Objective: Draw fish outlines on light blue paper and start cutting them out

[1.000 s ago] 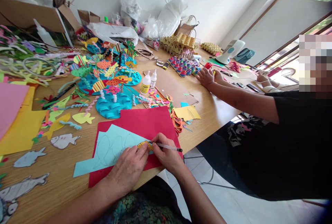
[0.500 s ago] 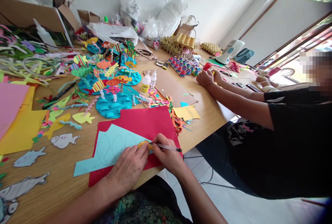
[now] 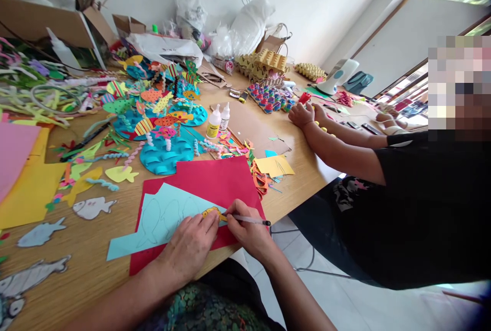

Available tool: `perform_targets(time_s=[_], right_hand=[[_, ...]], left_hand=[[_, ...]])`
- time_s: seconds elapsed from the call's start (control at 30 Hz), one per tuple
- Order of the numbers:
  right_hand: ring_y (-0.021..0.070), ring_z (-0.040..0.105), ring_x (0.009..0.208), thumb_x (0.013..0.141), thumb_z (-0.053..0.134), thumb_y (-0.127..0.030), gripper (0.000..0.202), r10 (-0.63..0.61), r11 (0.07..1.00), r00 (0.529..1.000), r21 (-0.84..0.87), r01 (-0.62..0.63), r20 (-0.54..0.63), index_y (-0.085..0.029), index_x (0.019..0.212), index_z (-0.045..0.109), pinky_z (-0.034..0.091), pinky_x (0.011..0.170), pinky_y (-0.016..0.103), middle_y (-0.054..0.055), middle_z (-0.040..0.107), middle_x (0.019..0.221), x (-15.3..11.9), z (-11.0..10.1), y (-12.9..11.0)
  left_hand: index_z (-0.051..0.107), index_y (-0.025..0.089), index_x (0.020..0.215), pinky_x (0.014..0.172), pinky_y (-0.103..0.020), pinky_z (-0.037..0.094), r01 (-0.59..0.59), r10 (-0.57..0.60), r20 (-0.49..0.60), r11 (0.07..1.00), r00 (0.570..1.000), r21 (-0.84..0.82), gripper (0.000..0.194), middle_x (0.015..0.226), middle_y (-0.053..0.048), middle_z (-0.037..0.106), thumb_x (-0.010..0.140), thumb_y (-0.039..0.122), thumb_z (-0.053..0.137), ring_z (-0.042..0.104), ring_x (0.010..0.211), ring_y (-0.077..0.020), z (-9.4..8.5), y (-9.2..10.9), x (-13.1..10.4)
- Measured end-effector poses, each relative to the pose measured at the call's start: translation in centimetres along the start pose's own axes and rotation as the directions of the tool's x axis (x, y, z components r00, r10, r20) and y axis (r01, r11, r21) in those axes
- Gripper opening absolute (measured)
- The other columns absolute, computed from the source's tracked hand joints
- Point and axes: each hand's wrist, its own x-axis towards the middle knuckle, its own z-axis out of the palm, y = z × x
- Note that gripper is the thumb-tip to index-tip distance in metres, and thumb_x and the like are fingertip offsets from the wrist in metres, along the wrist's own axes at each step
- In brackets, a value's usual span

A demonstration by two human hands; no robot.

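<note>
My right hand (image 3: 251,228) is closed around a pen (image 3: 251,219), its tip at a small yellow paper fish (image 3: 212,213). With fingers close together, my left hand (image 3: 192,244) pins that fish down by its lower edge and partly covers it. Beneath both lies a light blue sheet of paper (image 3: 164,218) bearing pencil outlines of fish. A larger red sheet (image 3: 215,177) is under the blue one and sticks out on several sides.
White and grey paper fish (image 3: 94,208) lie at the left. Behind are blue paper discs (image 3: 166,154) with colourful fish, glue bottles (image 3: 214,122), scraps (image 3: 261,177) and egg cartons (image 3: 263,62). A person in a black shirt (image 3: 429,208) works at the right, arms over the table edge.
My hands stay almost where they were, with the pen shifted very slightly along the yellow fish. The person on the right has leaned a little towards the table.
</note>
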Motion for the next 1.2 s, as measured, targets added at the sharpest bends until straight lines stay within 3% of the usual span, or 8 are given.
perform_targets(time_s=[0.83,1.2], right_hand=[[0.0105,0.044,0.049,0.076,0.045,-0.017,0.009,0.011,1.0,0.997,0.018,-0.009,-0.073,-0.02,0.069,0.048,0.03,0.047,0.02,-0.005,0.047,0.054,0.1,-0.3,0.5],[0.0105,0.044,0.049,0.076,0.045,-0.018,0.008,0.011,0.999,0.996,0.046,-0.006,-0.093,-0.02,0.07,0.048,0.03,0.047,0.02,-0.005,0.047,0.054,-0.1,-0.2,0.9]], left_hand=[[0.049,0.017,0.124,0.071,-0.035,0.049,-0.026,0.026,-0.005,1.0,1.0,-0.006,0.04,0.118,-0.01,0.057,0.088,0.007,0.037,0.059,0.088,-0.0223,-0.7,0.0,0.5],[0.045,0.02,0.128,0.069,-0.035,0.045,-0.01,0.01,-0.052,1.0,0.999,-0.005,0.042,0.114,-0.008,0.057,0.088,0.01,0.042,0.057,0.083,-0.0221,0.5,0.0,0.5]])
